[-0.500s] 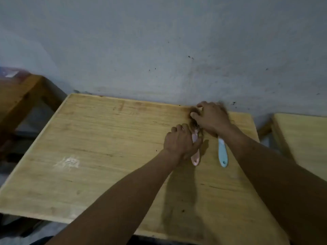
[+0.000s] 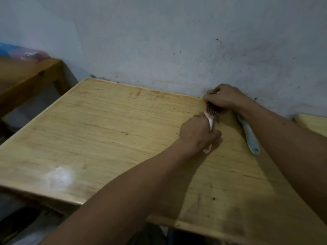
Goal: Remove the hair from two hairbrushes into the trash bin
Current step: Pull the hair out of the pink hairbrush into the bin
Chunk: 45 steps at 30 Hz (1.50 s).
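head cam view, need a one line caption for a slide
Left hand grips the pink hairbrush while the right hand picks at its bristles; blue hairbrush lies alongside.

Pink hairbrush [image 2: 210, 119]: pale pink handle, dark bristles facing up with hair caught in them; near the counter's far edge, handle pointing toward the viewer, its middle covered.
Blue hairbrush [image 2: 250, 138]: light blue handle lying flat, just right of the pink one; head hidden.
Trash bin: not visible.

Dim, soft frame; forearms casting shadows toward the camera below both hands, glare patch [image 2: 59, 175] showing far left of them, edges bowing.
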Each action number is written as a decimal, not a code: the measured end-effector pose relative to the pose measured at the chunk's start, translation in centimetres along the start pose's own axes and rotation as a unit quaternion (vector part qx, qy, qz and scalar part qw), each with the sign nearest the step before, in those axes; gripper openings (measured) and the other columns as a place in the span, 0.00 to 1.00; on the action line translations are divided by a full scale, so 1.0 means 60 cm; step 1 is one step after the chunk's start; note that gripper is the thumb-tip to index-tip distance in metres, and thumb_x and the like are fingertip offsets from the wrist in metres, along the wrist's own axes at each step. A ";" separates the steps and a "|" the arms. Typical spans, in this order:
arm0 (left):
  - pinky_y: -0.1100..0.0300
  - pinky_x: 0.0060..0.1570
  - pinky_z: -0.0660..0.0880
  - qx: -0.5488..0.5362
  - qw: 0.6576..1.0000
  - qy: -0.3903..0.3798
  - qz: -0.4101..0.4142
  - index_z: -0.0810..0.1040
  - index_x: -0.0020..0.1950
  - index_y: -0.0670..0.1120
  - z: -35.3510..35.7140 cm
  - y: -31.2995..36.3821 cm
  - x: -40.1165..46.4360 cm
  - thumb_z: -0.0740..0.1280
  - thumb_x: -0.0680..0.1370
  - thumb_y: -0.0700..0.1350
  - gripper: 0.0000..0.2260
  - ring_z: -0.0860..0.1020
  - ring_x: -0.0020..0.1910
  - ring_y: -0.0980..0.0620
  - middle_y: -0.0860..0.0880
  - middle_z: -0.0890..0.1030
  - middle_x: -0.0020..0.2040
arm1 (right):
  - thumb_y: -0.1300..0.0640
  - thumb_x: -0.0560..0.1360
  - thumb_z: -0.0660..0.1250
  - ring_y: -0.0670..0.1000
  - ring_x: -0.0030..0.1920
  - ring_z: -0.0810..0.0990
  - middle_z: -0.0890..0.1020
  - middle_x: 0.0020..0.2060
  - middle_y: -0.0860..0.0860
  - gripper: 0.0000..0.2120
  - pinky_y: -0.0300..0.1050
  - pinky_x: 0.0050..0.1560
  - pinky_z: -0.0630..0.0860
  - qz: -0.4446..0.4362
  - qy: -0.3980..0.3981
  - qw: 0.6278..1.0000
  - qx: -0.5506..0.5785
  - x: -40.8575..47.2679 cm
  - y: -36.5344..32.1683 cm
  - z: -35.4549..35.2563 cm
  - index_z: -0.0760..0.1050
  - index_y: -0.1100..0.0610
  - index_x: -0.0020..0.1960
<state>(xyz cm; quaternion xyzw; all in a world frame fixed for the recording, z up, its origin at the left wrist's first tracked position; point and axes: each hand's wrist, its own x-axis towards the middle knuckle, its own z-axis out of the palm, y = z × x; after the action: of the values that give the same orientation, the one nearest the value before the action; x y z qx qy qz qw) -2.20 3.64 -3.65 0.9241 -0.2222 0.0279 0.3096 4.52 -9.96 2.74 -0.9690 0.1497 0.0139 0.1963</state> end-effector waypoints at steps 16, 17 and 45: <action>0.54 0.37 0.74 -0.189 0.957 0.001 -0.220 0.75 0.57 0.46 -0.248 -0.138 -0.253 0.64 0.69 0.69 0.30 0.79 0.44 0.45 0.45 0.81 0.50 | 0.25 0.74 0.60 0.59 0.49 0.87 0.76 0.64 0.54 0.42 0.49 0.39 0.85 -0.087 -0.206 0.973 0.062 -0.254 -0.255 -0.027 0.75 0.59 0.70; 0.55 0.36 0.75 -0.171 0.960 -0.002 -0.223 0.76 0.55 0.46 -0.263 -0.154 -0.275 0.63 0.68 0.73 0.32 0.80 0.42 0.46 0.45 0.81 0.48 | 0.24 0.75 0.58 0.59 0.49 0.88 0.77 0.64 0.55 0.43 0.50 0.40 0.86 -0.095 -0.226 0.968 0.057 -0.264 -0.275 -0.017 0.76 0.60 0.69; 0.56 0.27 0.72 0.277 0.897 0.127 -0.321 0.77 0.32 0.45 -0.402 -0.386 -0.687 0.50 0.69 0.80 0.39 0.77 0.27 0.50 0.49 0.78 0.29 | 0.60 0.77 0.75 0.49 0.44 0.87 0.88 0.47 0.53 0.06 0.39 0.45 0.84 -0.443 -0.415 0.790 -0.085 -0.423 -0.624 0.260 0.87 0.58 0.53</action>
<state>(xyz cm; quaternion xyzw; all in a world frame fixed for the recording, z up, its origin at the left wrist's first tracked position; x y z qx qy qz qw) -27.31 50.39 -4.93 0.9822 0.1441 0.1049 0.0590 -8.17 36.11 4.61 -0.8426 -0.3939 0.3392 0.1410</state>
